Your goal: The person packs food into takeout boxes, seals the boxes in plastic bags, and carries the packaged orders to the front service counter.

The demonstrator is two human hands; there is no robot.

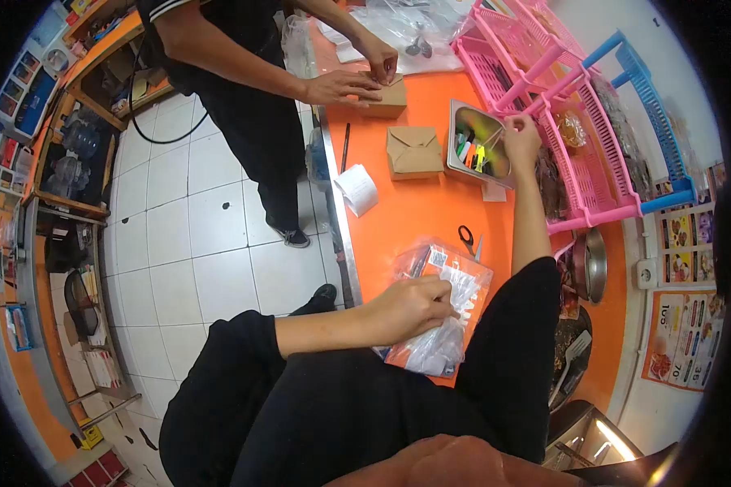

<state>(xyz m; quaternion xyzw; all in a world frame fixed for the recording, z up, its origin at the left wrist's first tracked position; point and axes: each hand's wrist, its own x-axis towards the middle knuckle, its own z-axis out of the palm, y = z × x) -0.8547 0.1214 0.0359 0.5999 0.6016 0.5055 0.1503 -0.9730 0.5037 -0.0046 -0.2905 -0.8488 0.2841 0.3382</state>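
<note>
My left hand is closed on crumpled clear plastic, which looks like a bag. It lies over an orange printed packet at the near edge of the table. Farther off, my right hand is at the right rim of a metal tin. Its thumb and fingers are pinched together, and what is between them is too small to make out. Several markers and highlighters lie in the tin. Black-handled scissors rest between my hands, partly beside the packet.
Across the table, a co-worker's hands work on a brown cardboard box. A closed brown box, a paper slip and a dark pen-like stick lie on the orange table. Pink and blue baskets stand along the right.
</note>
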